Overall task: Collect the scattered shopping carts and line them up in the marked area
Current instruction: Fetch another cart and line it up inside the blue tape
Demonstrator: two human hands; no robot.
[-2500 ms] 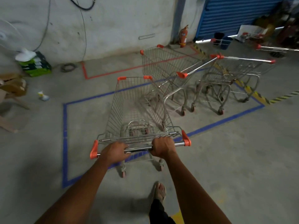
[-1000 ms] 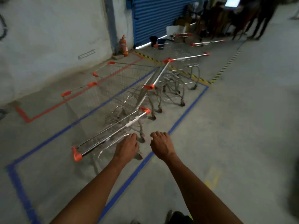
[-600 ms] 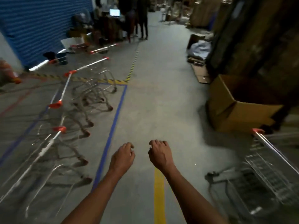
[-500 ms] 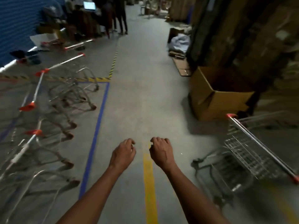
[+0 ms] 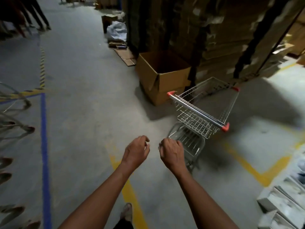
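A lone wire shopping cart [image 5: 204, 113] with orange handle caps stands on the concrete floor right of centre, its handle bar [image 5: 197, 111] turned toward me. My left hand [image 5: 136, 152] and my right hand [image 5: 171, 152] hang in front of me, fingers loosely curled, holding nothing. The right hand is just short of the cart's lower rack. At the left edge, blurred wheels and frames of the lined-up carts [image 5: 14, 128] sit inside the blue tape outline [image 5: 43, 138].
An open cardboard box [image 5: 162, 76] stands just behind the cart, against tall stacks of flattened cardboard [image 5: 214, 30]. Yellow floor lines [image 5: 132, 195] run underfoot. People's legs [image 5: 33, 14] stand far left. Grey stacked material [image 5: 287, 200] lies at the lower right.
I let go of the cart pushed into the blue outline and turned right. The lined-up carts slid to the left edge and the lone cart came into view, now nearer.
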